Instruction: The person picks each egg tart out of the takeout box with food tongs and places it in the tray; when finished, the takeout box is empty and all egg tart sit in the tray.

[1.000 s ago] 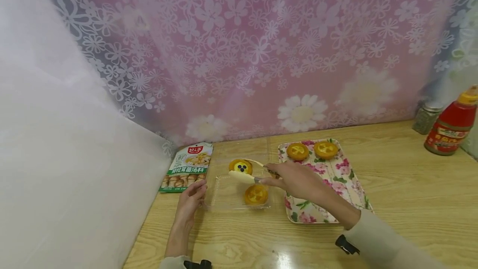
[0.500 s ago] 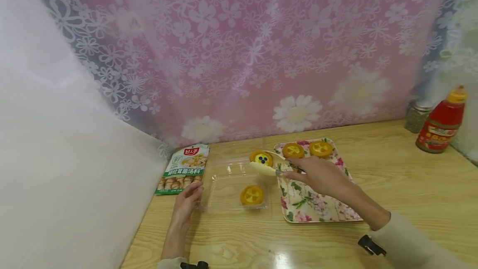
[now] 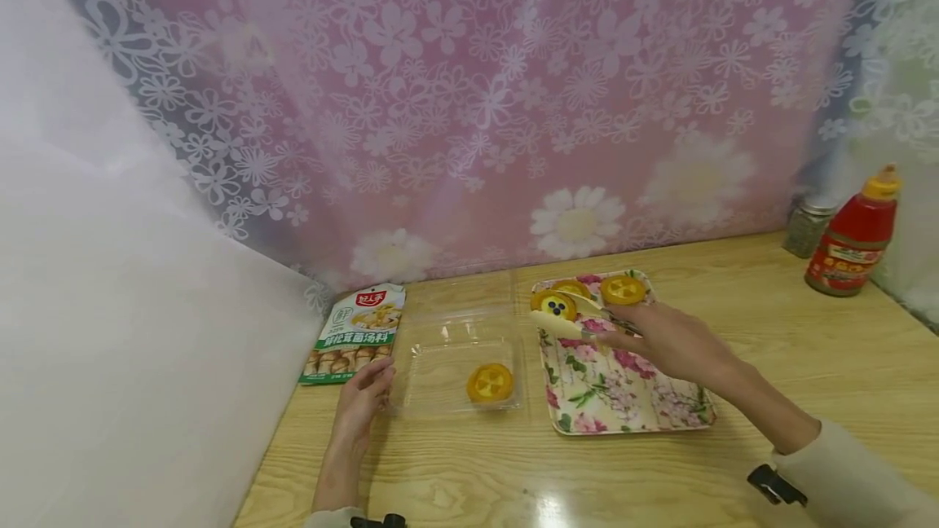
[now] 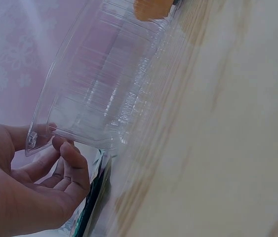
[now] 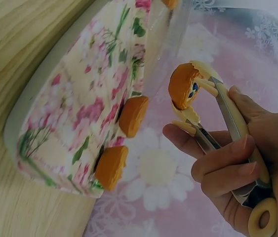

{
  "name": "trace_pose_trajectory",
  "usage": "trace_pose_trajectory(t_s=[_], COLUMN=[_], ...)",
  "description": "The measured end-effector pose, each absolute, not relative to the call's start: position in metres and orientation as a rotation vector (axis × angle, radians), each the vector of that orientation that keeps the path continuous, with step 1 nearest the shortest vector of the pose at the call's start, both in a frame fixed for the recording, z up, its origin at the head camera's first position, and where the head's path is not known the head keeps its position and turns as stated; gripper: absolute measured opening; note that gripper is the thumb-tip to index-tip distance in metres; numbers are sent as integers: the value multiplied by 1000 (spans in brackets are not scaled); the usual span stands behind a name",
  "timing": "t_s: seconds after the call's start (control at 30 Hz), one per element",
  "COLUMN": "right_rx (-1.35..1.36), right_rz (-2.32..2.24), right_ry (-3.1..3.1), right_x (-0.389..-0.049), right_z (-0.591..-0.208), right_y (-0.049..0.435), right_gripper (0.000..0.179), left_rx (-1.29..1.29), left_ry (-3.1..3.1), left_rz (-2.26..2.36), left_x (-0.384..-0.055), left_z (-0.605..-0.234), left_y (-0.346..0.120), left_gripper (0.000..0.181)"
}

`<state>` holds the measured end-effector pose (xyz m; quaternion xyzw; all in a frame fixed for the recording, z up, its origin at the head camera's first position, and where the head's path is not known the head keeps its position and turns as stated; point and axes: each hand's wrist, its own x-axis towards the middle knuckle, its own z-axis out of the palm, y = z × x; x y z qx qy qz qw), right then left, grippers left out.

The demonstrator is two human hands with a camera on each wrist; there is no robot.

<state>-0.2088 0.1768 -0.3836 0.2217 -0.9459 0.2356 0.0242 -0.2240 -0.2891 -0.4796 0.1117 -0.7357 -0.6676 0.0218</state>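
My right hand (image 5: pixel 247 163) grips a pair of cream-tipped tongs (image 5: pixel 235 116). Between the tong tips an egg tart with blueberries (image 5: pixel 182 86) is held up above the floral tray (image 3: pixel 587 398), near its back left corner. Two more tarts sit along the tray's back edge, one (image 3: pixel 623 290) in plain sight and one partly hidden behind the held tart. At the left, my left hand (image 4: pixel 35 182) pinches the rim of a clear plastic box (image 4: pixel 94 79) between thumb and fingers. A single tart (image 3: pixel 490 382) lies in the front right corner of that box.
Behind the left hand a soup-seasoning packet (image 3: pixel 355 336) lies against the white side wall. The box's clear lid (image 3: pixel 462 293) is folded back towards the flowered curtain. Far right stand a red sauce bottle (image 3: pixel 851 243) and a small glass jar (image 3: pixel 807 228).
The right hand has carried the blueberry tart in the tongs rightward, from over the clear box to over the floral tray. The left hand has stayed at the box's edge.
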Motion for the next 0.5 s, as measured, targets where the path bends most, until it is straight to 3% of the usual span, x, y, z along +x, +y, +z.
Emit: trace_pose_trajectory(t_s=[0.13,0.37,0.5], right_rx=[683,636,625], right_rz=[732,723,738], right_ry=[-2947,-3025,-3032], right_x=[-208,-203,-202], right_z=[-387,-396,-402], right_y=[187,199,202], right_gripper=[58,74,70], left_rx=[342,310,315], left_ry=[-2280,-2258,-2252], left_rz=[-2064,-2076,-2087], left_x=[-224,-223,-222], left_z=[-480,-480,-480], left_y=[-289,-289,-289], left_gripper=[41,42,42])
